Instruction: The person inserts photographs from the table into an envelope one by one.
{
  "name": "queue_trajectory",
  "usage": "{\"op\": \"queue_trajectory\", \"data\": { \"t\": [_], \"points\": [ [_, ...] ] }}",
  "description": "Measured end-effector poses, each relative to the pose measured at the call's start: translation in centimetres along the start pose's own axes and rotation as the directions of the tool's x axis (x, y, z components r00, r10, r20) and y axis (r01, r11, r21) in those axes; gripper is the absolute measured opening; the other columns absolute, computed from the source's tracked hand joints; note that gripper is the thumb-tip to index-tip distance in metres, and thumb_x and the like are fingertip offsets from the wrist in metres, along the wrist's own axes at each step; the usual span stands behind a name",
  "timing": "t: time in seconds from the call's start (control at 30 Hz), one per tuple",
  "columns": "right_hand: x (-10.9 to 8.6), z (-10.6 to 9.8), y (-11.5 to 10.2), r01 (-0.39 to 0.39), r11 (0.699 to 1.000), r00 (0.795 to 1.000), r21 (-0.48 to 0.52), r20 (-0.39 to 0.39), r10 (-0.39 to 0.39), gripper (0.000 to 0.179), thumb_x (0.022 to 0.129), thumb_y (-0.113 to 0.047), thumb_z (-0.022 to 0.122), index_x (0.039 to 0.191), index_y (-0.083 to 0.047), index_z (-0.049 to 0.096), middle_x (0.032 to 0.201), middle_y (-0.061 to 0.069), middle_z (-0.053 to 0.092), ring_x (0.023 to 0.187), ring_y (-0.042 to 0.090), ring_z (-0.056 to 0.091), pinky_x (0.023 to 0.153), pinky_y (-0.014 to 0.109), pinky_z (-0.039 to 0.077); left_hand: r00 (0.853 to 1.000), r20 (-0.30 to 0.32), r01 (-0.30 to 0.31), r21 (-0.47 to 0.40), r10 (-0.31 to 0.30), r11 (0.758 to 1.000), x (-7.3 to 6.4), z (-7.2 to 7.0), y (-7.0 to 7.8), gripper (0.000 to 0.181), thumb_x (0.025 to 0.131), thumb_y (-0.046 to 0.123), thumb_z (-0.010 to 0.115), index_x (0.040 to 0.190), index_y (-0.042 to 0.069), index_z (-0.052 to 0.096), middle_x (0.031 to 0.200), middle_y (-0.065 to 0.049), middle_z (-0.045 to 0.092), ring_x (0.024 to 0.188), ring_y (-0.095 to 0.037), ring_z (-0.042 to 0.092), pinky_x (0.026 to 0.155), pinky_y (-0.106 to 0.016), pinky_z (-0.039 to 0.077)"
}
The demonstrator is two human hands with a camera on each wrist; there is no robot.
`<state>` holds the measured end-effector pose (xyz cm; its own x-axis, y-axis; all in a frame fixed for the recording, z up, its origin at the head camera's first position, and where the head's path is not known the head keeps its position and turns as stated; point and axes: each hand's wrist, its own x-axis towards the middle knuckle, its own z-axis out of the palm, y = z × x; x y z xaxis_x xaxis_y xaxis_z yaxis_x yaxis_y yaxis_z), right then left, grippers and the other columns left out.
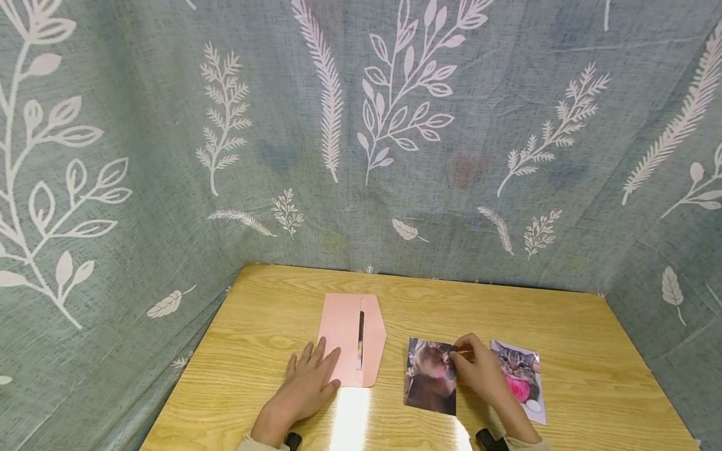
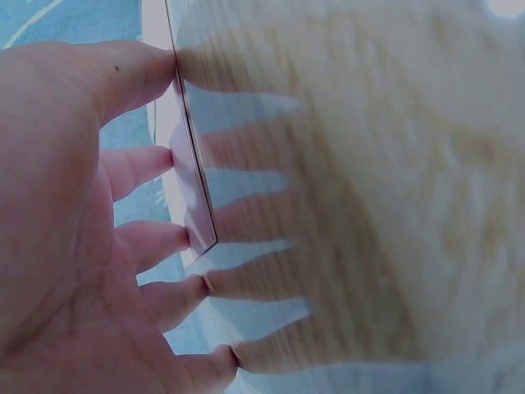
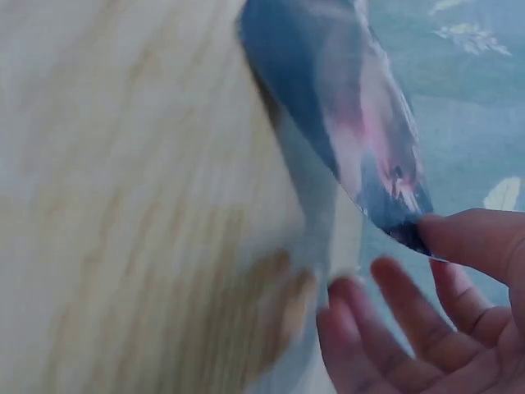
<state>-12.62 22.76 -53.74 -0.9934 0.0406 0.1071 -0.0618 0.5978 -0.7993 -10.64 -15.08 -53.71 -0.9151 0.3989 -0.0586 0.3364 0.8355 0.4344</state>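
Observation:
A pink envelope point(image 1: 352, 335) lies flap-open on the wooden table point(image 1: 564, 338). My left hand point(image 1: 313, 369) rests flat on its near left corner with the fingers spread and straight; in the left wrist view the fingertips point(image 2: 176, 160) press along the envelope's edge point(image 2: 195, 193). My right hand point(image 1: 458, 354) pinches the top right corner of a dark cat photo point(image 1: 430, 376). In the right wrist view that photo point(image 3: 353, 123) curls up off the table, its corner held at my right hand point(image 3: 426, 246). A second cat photo point(image 1: 521, 369) with a pink patch lies just right of that hand.
A grey-green cloth with white leaf prints point(image 1: 361, 138) walls in the table at the back and both sides. Bright glare patches point(image 1: 350, 413) sit on the wood near the front edge. Bare wood lies behind the envelope and the photos.

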Motion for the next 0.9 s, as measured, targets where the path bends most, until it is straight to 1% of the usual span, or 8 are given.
{"op": "queue_trajectory", "data": {
  "t": [0.1,0.2,0.3,0.37,0.43,0.57,0.73,0.9],
  "points": [
    [0.12,-0.11,0.08,-0.061,0.995,0.998,0.078,0.008,0.06,0.015,0.09,0.001,0.071,0.1,-0.002,0.061,0.089,0.006,0.067,0.08,0.018,0.065,0.069,0.027,0.053,1.0,0.003,-0.002,-0.002,0.002,1.0,-0.05,0.0,0.0,0.062,0.101,0.034,0.06,0.154,0.011,0.039,0.161,-0.026,0.019,0.146,-0.05,0.014,0.107,-0.076,0.012],
    [0.14,-0.22,0.03,-0.089,0.989,0.996,0.119,0.012,0.088,0.016,0.09,0.002,0.071,0.102,0.0,0.061,0.086,0.006,0.067,0.077,0.015,0.064,0.067,0.026,0.052,1.0,0.004,-0.004,-0.005,0.004,1.0,-0.09,-0.02,0.01,0.062,0.101,0.034,0.06,0.154,0.011,0.039,0.161,-0.026,0.019,0.146,-0.05,0.013,0.106,-0.077,0.012],
    [0.15,-0.26,-0.06,-0.116,0.977,0.993,0.179,0.029,0.113,0.019,0.09,0.003,0.07,0.106,0.001,0.06,0.085,0.007,0.068,0.074,0.015,0.064,0.064,0.027,0.054,1.0,0.005,-0.003,-0.008,0.003,1.0,-0.09,-0.05,0.02,0.061,0.101,0.034,0.059,0.154,0.011,0.039,0.161,-0.025,0.019,0.146,-0.05,0.013,0.107,-0.077,0.011],
    [0.19,-0.26,-0.11,-0.139,0.961,0.99,0.238,0.046,0.132,0.022,0.09,0.005,0.069,0.109,0.003,0.059,0.085,0.01,0.068,0.072,0.015,0.065,0.06,0.029,0.056,1.0,0.006,-0.003,-0.007,0.003,1.0,-0.08,-0.07,0.05,0.061,0.101,0.034,0.059,0.155,0.011,0.038,0.161,-0.025,0.019,0.146,-0.05,0.013,0.106,-0.077,0.011],
    [0.24,-0.29,-0.18,-0.167,0.938,0.986,0.302,0.071,0.153,0.025,0.09,0.006,0.068,0.112,0.005,0.057,0.085,0.012,0.068,0.069,0.016,0.064,0.055,0.033,0.057,1.0,0.004,-0.004,-0.007,0.004,1.0,-0.07,-0.08,0.07,0.061,0.101,0.034,0.059,0.154,0.011,0.038,0.161,-0.025,0.019,0.146,-0.05,0.013,0.106,-0.077,0.011],
    [0.37,-0.42,-0.29,-0.225,0.89,0.974,0.397,0.119,0.193,0.029,0.092,0.005,0.066,0.118,0.007,0.053,0.087,0.014,0.067,0.066,0.016,0.063,0.053,0.037,0.058,1.0,0.002,-0.004,-0.005,0.004,1.0,-0.07,-0.09,0.12,0.061,0.101,0.034,0.059,0.154,0.011,0.039,0.161,-0.025,0.019,0.146,-0.05,0.013,0.106,-0.077,0.011],
    [0.48,-0.59,-0.42,-0.266,0.851,0.963,0.454,0.155,0.219,0.035,0.094,0.003,0.065,0.124,0.008,0.049,0.089,0.013,0.065,0.064,0.014,0.06,0.054,0.04,0.059,1.0,0.001,-0.003,-0.012,0.003,1.0,-0.08,-0.06,0.13,0.061,0.101,0.034,0.06,0.154,0.012,0.039,0.161,-0.025,0.019,0.146,-0.049,0.014,0.106,-0.077,0.011],
    [0.7,-0.63,-0.72,-0.27,0.831,0.963,0.487,0.16,0.219,0.035,0.094,0.003,0.065,0.124,0.009,0.049,0.088,0.013,0.064,0.061,0.014,0.056,0.055,0.041,0.059,1.0,-0.005,-0.01,-0.01,0.01,1.0,-0.09,-0.07,0.08,0.062,0.101,0.034,0.06,0.154,0.011,0.039,0.161,-0.026,0.019,0.146,-0.05,0.013,0.106,-0.077,0.011]
  ]
}}
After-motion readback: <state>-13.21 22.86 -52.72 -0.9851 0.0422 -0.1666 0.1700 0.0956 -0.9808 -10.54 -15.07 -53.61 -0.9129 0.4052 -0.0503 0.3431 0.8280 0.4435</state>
